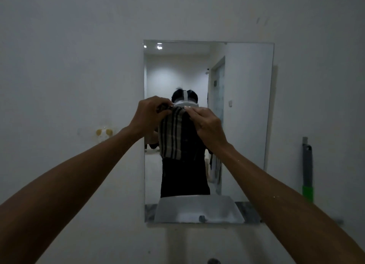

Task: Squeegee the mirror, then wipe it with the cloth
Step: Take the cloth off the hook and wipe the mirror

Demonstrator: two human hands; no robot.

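Dead centre of the view, both hands are up in front of the frameless rectangular wall mirror (246, 105), holding a dark cloth with pale vertical stripes (173, 135). Left hand (152, 113) sits at ten o'clock from the cloth's middle, fingers curled and pinching the top left corner. Right hand (209, 125) is at two o'clock, fingers bent down over the top right corner, gripping it. Between them the cloth hangs straight down, its lower edge loose, in front of the glass; whether it touches the mirror, cannot tell.

Out from there, the mirror is fixed flat on a plain pale grey painted wall (69, 66), and the light is dim. Reflected in the glass: a dark-clothed torso, a white head strap, a pale room with two ceiling lights at eleven o'clock, and a door at one o'clock. Along the mirror's lower edge, six o'clock, a white basin and grey marbled counter show in reflection.

At three o'clock, well apart from the mirror, a long grey squeegee handle with a bright green band (307, 174) stands upright against the wall, untouched. At nine o'clock, a small clear wall holder with yellowish marks (103, 133) sticks to the paint; what it holds is too blurred to say. Bottom edge, a dark round fitting (214, 261) just peeks in.
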